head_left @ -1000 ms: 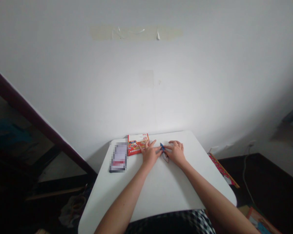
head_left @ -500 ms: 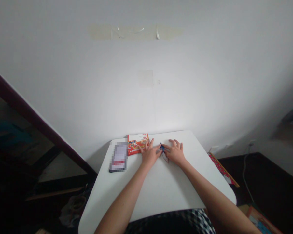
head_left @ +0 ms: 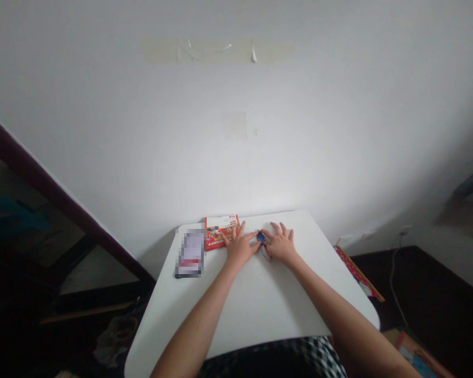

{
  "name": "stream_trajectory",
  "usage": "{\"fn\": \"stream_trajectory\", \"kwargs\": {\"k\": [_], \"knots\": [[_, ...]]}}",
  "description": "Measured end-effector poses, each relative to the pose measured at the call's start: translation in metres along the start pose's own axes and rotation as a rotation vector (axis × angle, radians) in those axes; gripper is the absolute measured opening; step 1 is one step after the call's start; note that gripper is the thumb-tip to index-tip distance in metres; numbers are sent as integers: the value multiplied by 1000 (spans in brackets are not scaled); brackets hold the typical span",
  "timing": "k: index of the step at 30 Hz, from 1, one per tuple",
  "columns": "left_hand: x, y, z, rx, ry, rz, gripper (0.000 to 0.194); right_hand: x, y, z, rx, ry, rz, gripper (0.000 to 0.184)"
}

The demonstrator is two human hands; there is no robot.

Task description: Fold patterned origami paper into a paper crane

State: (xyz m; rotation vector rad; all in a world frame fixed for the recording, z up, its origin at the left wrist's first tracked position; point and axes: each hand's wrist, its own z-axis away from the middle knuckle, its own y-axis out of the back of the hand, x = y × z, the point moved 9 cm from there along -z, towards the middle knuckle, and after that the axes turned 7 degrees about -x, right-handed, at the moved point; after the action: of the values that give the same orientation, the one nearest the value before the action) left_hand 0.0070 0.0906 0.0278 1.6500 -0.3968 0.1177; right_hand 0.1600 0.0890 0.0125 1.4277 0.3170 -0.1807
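Holding a small blue piece [head_left: 260, 239] at the far middle of the desk [head_left: 252, 310], pinched from the left by thumb and forefinger of the left hand [head_left: 239, 249] and from the right by those of the right hand [head_left: 280, 244]. Nearly meeting fingertip to fingertip around it, with wrists well apart. Too small and too covered to make out in exact shape. Could slip or twist out under uneven pressure from the two sides, with so little surface to grip. Could also bend or crease from too hard a squeeze, if soft; cannot tell the material. Just to the near side, showing a pale scrap [head_left: 266, 255] partly hidden beside the right hand; easily snagged by a careless shift, or overlooked against white. To the left, spreading fingers over a red printed packet [head_left: 216, 243], perhaps touching, perhaps not; at risk of being nudged toward the wall [head_left: 323, 147] by a wide sweep. Farther left, having a phone [head_left: 191, 254] just beside the packet, blurred over; likely to be shoved toward the desk's left edge only by a bigger swing.
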Motion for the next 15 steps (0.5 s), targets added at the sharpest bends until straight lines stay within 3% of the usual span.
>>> {"fn": "stream_trajectory", "kwargs": {"k": [6,11,15], "knots": [[-3,-4,2,34,-7,-26,42,-1,1,2,52,45,29,48],[0,-2,4,39,-43,8,43,4,9,8,206,100,-49,44],[1,2,6,67,-72,54,43,12,14,10,319,138,-146,29]]}}
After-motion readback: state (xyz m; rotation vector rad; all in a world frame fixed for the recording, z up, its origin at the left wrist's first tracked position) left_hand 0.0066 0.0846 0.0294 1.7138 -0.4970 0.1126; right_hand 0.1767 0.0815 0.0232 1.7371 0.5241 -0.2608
